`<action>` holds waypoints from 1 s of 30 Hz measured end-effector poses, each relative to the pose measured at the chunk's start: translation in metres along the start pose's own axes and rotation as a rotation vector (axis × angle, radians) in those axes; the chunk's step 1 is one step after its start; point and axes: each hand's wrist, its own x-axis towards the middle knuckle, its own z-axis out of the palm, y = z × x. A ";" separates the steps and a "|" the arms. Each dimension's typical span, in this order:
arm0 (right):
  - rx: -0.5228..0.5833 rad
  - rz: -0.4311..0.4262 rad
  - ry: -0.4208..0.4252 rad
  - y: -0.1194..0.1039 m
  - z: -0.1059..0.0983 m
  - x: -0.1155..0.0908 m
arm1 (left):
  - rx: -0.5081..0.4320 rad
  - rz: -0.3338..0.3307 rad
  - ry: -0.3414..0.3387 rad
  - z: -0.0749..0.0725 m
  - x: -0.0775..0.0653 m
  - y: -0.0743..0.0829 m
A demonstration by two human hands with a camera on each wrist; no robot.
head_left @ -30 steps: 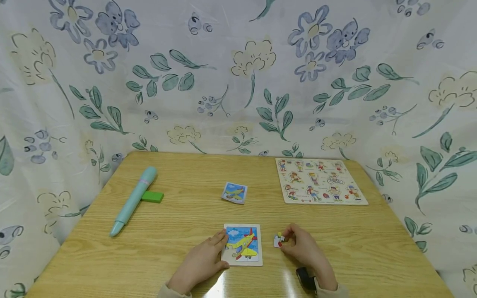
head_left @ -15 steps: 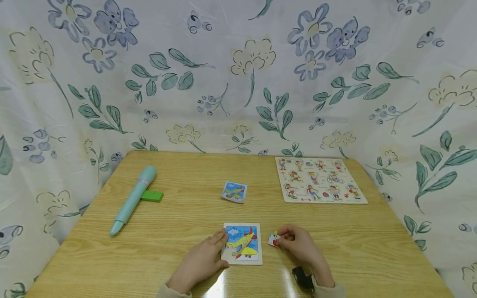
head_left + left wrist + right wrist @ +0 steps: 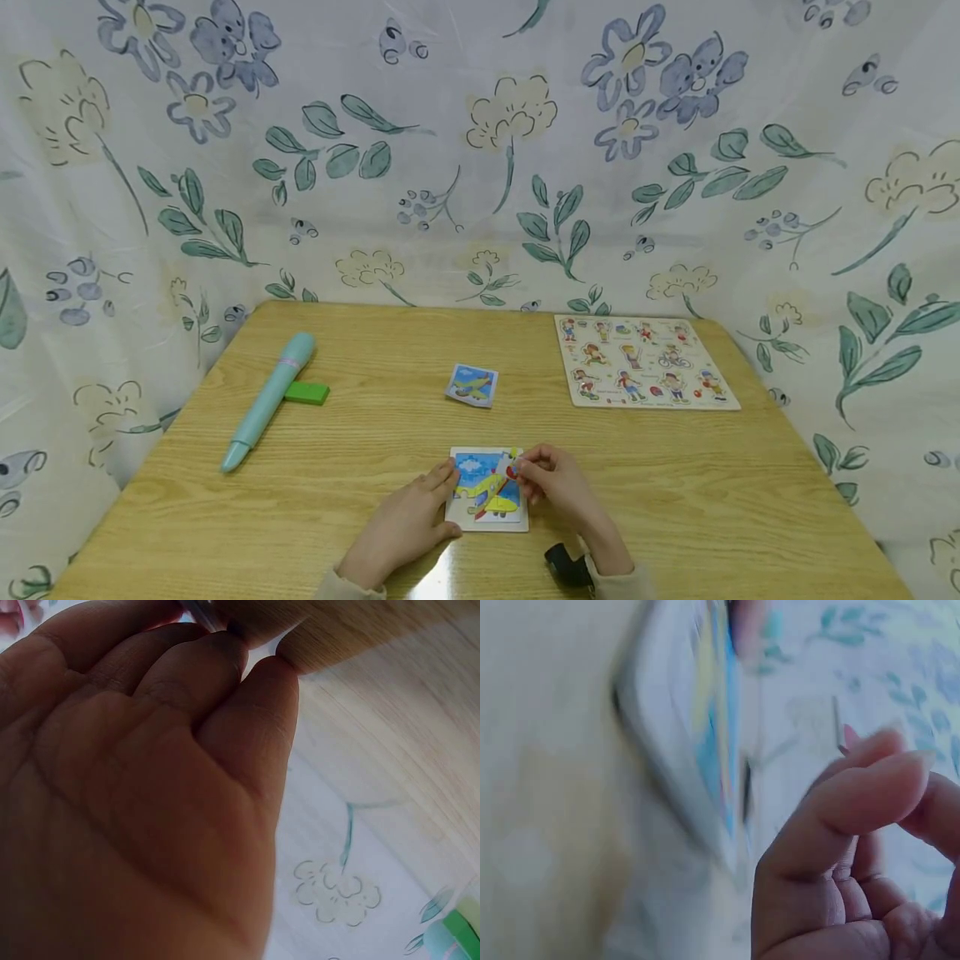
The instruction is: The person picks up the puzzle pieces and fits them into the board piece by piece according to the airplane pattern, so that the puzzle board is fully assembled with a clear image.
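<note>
In the head view a small square jigsaw board [image 3: 498,527] with a yellow plane picture lies on the table near its front. My left hand [image 3: 408,521] rests along the board's left side, fingers extended, with the thumb by the lower left corner. The left wrist view shows mostly its palm [image 3: 142,772]. Over the board's upper right part, my right hand [image 3: 562,492] pinches a jigsaw piece [image 3: 512,461] with white, red and yellow on it. In the right wrist view the thumb and fingers [image 3: 855,810] meet at their tips, and the board is blurred.
A picture card [image 3: 472,386] of the same plane lies behind the board. To the back right is a wooden puzzle board [image 3: 648,364] with children figures. A turquoise pen-shaped object [image 3: 270,404] lies left, against a green block [image 3: 307,393]. Floral cloth [image 3: 442,183] stands behind the table.
My right hand has moved left with the jigsaw piece, from the table beside the board to above its upper right part. The left hand stays in place.
</note>
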 end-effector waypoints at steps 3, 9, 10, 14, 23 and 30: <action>-0.009 0.002 -0.065 0.001 0.019 0.002 | -0.005 -0.005 0.006 -0.001 0.000 0.000; -0.127 -0.008 -0.134 0.003 0.049 0.003 | -0.001 0.000 0.010 0.000 0.000 -0.002; -0.157 -0.009 -0.133 0.003 0.052 0.002 | 0.002 0.004 0.011 0.001 0.000 -0.002; -0.275 -0.042 -0.110 0.004 0.059 0.000 | 0.006 0.018 0.015 0.001 0.000 -0.002; -0.396 -0.132 -0.019 0.007 0.066 -0.002 | 0.010 0.018 0.004 -0.001 -0.002 -0.001; -0.585 -0.166 0.077 0.005 0.072 -0.003 | 0.011 0.018 0.019 0.000 -0.002 -0.001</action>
